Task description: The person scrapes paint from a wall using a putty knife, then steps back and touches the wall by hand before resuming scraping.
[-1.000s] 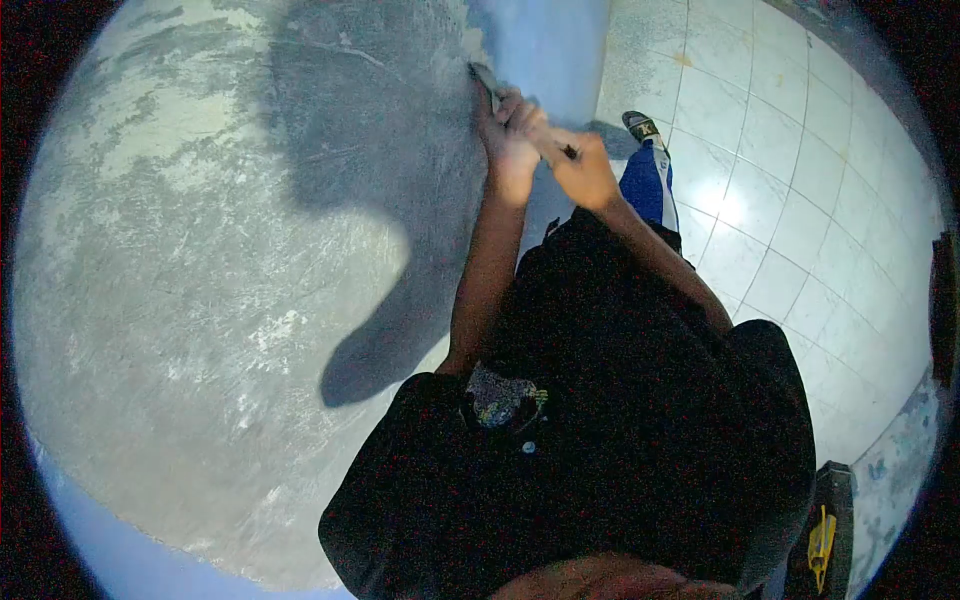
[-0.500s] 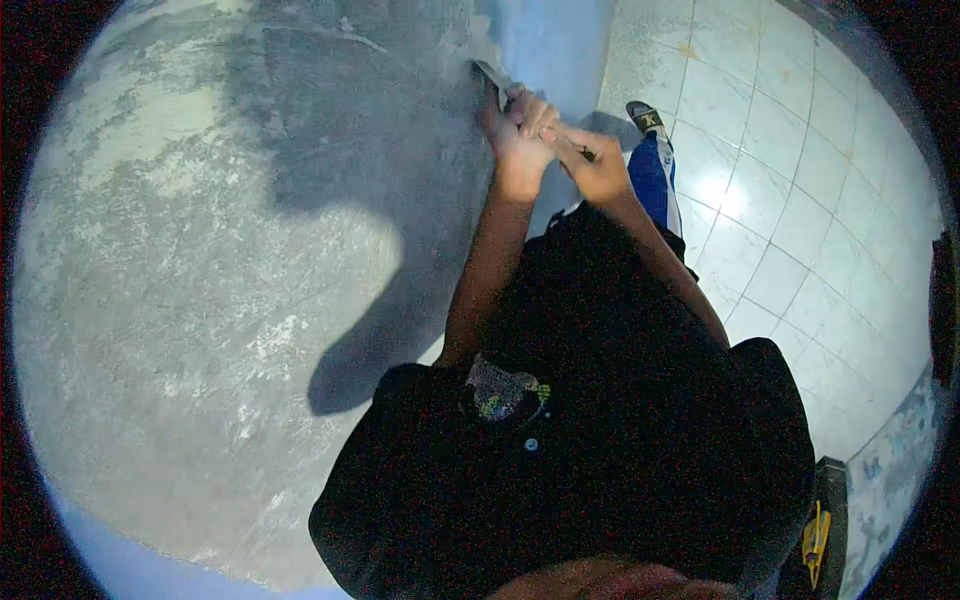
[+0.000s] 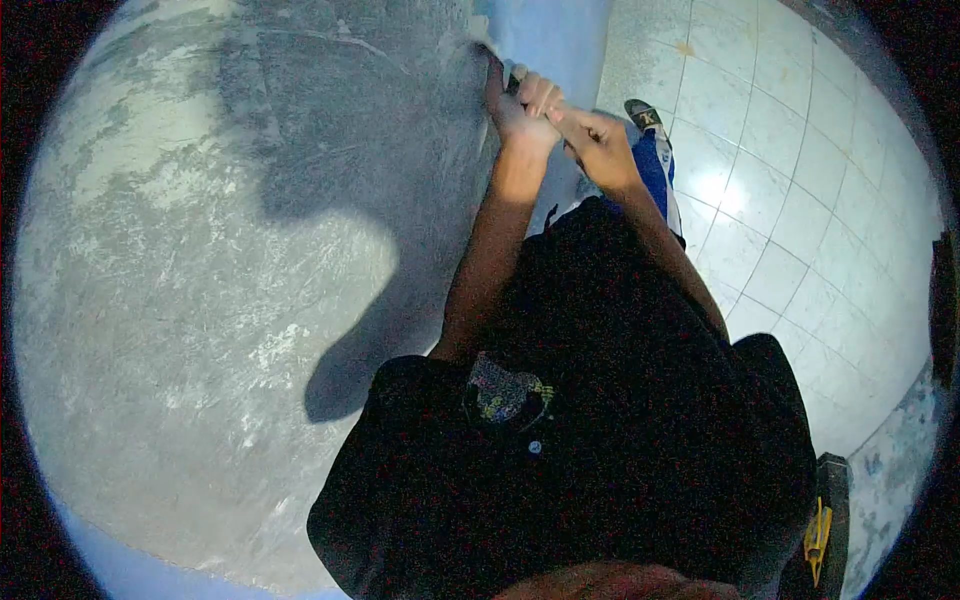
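Note:
Against the rough grey wall [image 3: 330, 140], my left hand [image 3: 532, 112] is closed around what looks like a scraper [image 3: 515, 82]. Only a small dark part of the tool shows past the fingers, and most of it is hidden. One finger or the thumb of this hand stretches up along the wall surface. My right hand [image 3: 605, 152] is closed just behind and to the right, touching the left. Its fingers seem wrapped round the tool's handle end, which the hands mostly cover.
Patchy scraped plaster covers the wall, with a blue painted strip [image 3: 548, 40] beside it. White floor tiles [image 3: 770, 190] lie to the right. My sandalled foot [image 3: 643, 114] rests there. A yellow tool [image 3: 817, 540] lies on a dark ledge at lower right.
Both hands have shifted slightly up along the wall with the scraper. The metal blade seen earlier beside the left hand is now less visible.

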The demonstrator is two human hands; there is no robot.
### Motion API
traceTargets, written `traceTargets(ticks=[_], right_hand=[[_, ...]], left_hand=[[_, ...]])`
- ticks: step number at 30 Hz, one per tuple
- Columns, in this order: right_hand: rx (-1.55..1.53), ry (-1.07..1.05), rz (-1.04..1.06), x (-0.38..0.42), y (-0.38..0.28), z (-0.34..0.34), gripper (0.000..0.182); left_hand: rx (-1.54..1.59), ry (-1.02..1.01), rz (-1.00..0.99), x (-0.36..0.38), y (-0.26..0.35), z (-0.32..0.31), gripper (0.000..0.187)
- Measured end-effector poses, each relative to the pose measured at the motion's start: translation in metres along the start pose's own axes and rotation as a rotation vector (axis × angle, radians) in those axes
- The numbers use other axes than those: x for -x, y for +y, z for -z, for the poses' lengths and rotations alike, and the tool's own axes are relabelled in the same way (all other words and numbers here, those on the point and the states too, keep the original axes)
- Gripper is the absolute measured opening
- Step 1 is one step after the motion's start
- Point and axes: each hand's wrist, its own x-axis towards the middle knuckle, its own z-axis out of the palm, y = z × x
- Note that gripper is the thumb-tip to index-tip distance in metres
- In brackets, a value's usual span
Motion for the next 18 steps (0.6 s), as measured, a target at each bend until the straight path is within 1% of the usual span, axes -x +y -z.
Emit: traceTargets(ticks=[2,3,5,8,9,12,13,14,15,16,17,18], right_hand=[[-0.023,0.005,0.014,0.013,0.006,-0.004,0.017],[-0.046,0.02,0.031,0.016,0.006,-0.008,0.017],[0.004,0.049,0.035,0.006,0.008,-0.008,0.017],[0.05,0.035,0.001,0.001,0.013,-0.003,0.018],[0.035,0.028,-0.003,0.002,0.013,-0.003,0.018],[-0.001,0.016,0.0,0.002,0.005,0.0,0.018],[-0.018,0.004,-0.002,0.004,0.002,-0.002,0.018],[-0.034,-0.01,-0.007,0.006,0.001,-0.005,0.019],[0.046,0.016,-0.05,0.001,0.001,-0.002,0.019],[0.037,0.024,-0.034,0.001,0.002,0.0,0.02],[0.024,0.034,-0.014,0.001,0.003,0.0,0.021],[0.009,0.051,0.013,-0.001,0.002,0.002,0.023]], left_hand=[[-0.116,0.025,-0.051,0.013,-0.001,0.005,0.047],[-0.073,0.015,-0.035,0.011,0.001,0.008,0.046],[0.016,0.008,-0.007,0.01,0.005,0.01,0.046],[-0.069,0.063,-0.049,-0.005,-0.003,0.001,0.046],[-0.021,0.03,-0.029,-0.002,-0.003,0.002,0.045],[-0.068,-0.048,-0.048,0.015,0.003,0.014,0.045],[-0.042,-0.001,-0.035,0.016,0.004,0.01,0.045],[-0.087,0.009,-0.051,0.012,0.004,0.007,0.045],[-0.126,0.017,-0.069,0.003,0.0,0.003,0.045],[-0.161,0.032,-0.09,-0.004,-0.002,0.007,0.045],[-0.062,0.019,-0.056,-0.009,-0.003,0.009,0.044],[-0.061,-0.006,-0.049,-0.005,-0.003,0.013,0.044]])
